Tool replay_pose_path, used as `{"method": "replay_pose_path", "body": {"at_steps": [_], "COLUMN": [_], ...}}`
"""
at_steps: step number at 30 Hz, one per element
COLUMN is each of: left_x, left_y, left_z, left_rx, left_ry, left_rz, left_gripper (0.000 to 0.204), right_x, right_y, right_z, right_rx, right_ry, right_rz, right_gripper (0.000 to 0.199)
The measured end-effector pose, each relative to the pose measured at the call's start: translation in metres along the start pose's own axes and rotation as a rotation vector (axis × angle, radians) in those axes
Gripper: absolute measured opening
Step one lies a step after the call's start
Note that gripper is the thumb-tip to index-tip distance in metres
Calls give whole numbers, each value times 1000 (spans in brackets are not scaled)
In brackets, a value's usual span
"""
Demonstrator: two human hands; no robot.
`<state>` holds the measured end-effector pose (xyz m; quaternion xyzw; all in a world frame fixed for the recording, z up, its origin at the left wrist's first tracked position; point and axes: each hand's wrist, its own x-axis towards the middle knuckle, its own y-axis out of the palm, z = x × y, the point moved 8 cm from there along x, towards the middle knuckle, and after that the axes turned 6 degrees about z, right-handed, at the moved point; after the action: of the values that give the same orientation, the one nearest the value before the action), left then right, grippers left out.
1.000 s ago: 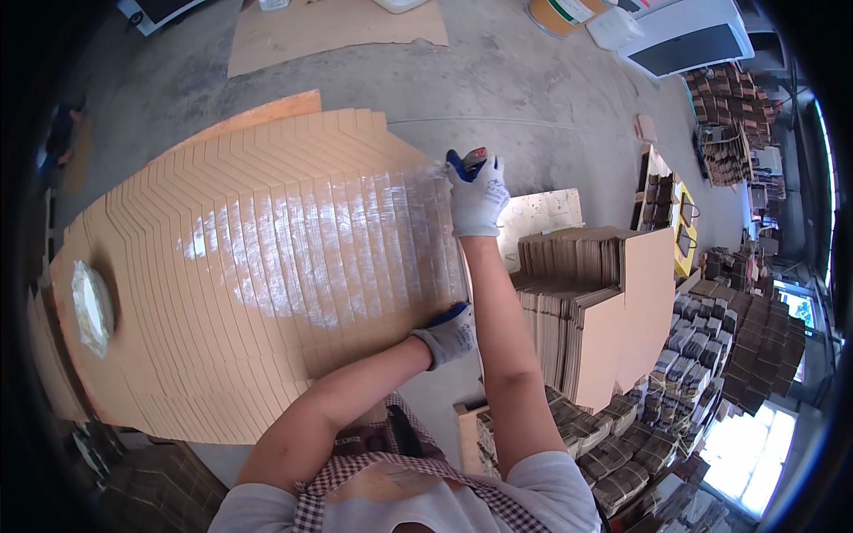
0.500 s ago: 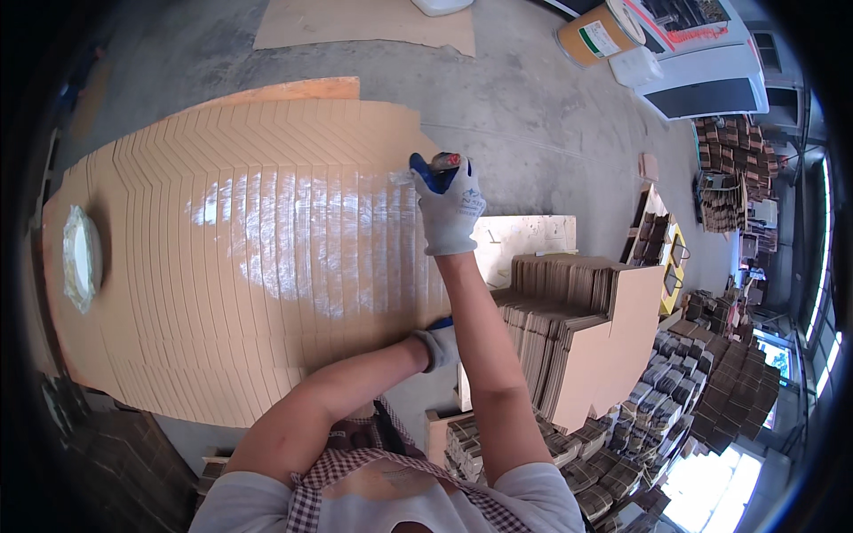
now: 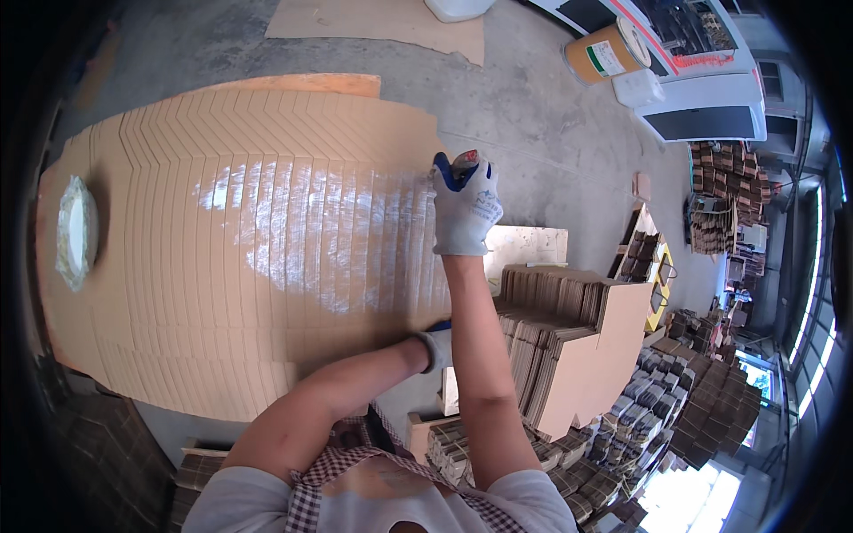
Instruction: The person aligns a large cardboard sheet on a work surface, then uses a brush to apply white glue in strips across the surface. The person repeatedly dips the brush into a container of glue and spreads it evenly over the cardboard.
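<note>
Overlapping cardboard sheets [image 3: 160, 266] are fanned in a long row in front of me, with white, wet-looking streaks [image 3: 342, 231] smeared over their middle. My right hand [image 3: 466, 209], in a white glove with blue fingers, is closed around a short tool with a red end, seemingly a brush; its working end is hidden. That hand is at the right end of the sheets, by the far corner. My left hand [image 3: 438, 346], gloved too, is by the near right edge of the sheets. Its fingers are mostly hidden behind my right forearm.
A white dish in clear wrap [image 3: 77, 233] sits on the left end of the sheets. Stacked cut cardboard [image 3: 577, 355] stands close by my right arm. Beyond are a cardboard drum [image 3: 609, 55], a white jug [image 3: 638, 89] and a flat cardboard piece [image 3: 373, 25] on the floor.
The whole view has turned slightly. My right hand has shifted a little rightward at the sheets' right end, still gripping the tool. My left hand stays by the near edge.
</note>
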<state>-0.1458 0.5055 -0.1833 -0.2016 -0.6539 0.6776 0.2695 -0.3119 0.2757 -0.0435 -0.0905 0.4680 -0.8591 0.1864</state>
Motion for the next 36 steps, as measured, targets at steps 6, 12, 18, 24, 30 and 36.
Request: {"method": "replay_pose_path", "body": {"at_steps": [6, 12, 18, 24, 30, 36], "left_x": [-2, -7, 3, 5, -68, -246], "left_y": [-3, -3, -9, -21, -85, -169], "left_z": [-1, 3, 9, 2, -5, 73], "left_rx": [-52, -90, -144, -90, -405, -516], "left_ry": [-9, -26, -11, 75, -36, -248], "left_rz": [-32, -35, 46, 145, -156, -176], "left_gripper": [29, 26, 24, 23, 19, 38], "right_x": [-7, -17, -13, -75, -171, -227], "right_y": [28, 9, -8, -67, -73, -21], "right_z": [18, 37, -8, -85, -85, -58], "right_rx": [109, 91, -41, 536, 595, 543], "right_ry": [-144, -186, -77, 117, 211, 53], "right_rz": [56, -19, -25, -131, -90, -5], "right_gripper": [37, 34, 38, 26, 28, 32]}}
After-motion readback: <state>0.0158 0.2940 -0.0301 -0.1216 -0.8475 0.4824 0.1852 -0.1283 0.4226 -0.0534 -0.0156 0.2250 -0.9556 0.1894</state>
